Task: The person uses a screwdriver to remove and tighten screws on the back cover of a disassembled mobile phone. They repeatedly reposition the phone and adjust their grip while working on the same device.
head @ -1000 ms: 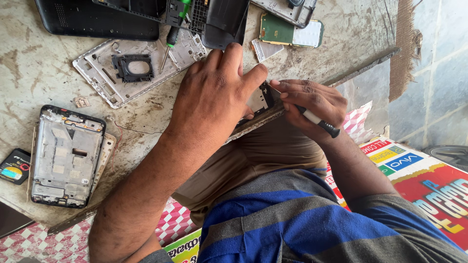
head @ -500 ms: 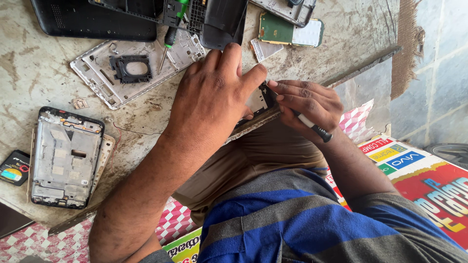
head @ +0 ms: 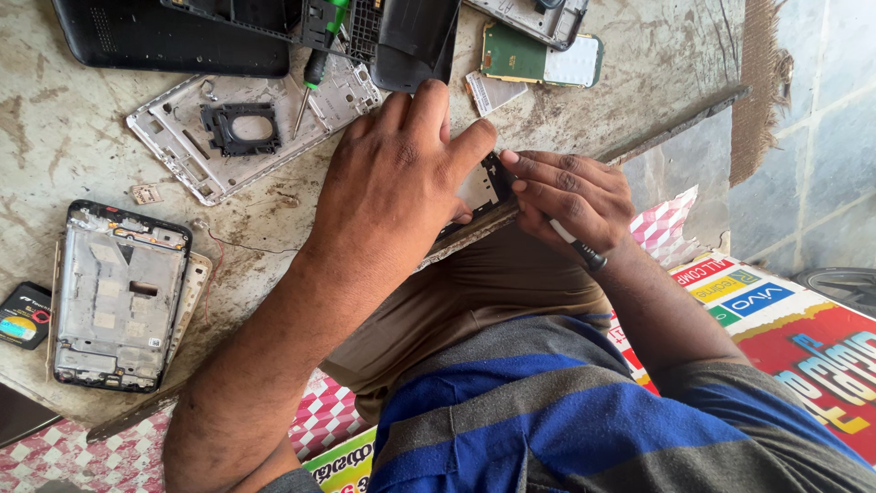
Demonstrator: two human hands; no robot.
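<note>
Little has moved: my left hand point(head: 401, 183) still clamps the phone frame point(head: 479, 196) at the tabletop's point(head: 639, 64) near edge, right hand's fingers point(head: 570, 196) closed round a tool point(head: 577, 245), prying; next needs steady leverage

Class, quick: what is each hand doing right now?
Left hand: closed over the phone frame, pressing it down.
Right hand: closed on a thin tool, fingertips at the frame.

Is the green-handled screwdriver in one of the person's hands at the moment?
No, the green-handled screwdriver lies on the table among phone parts, away from both hands.
</note>
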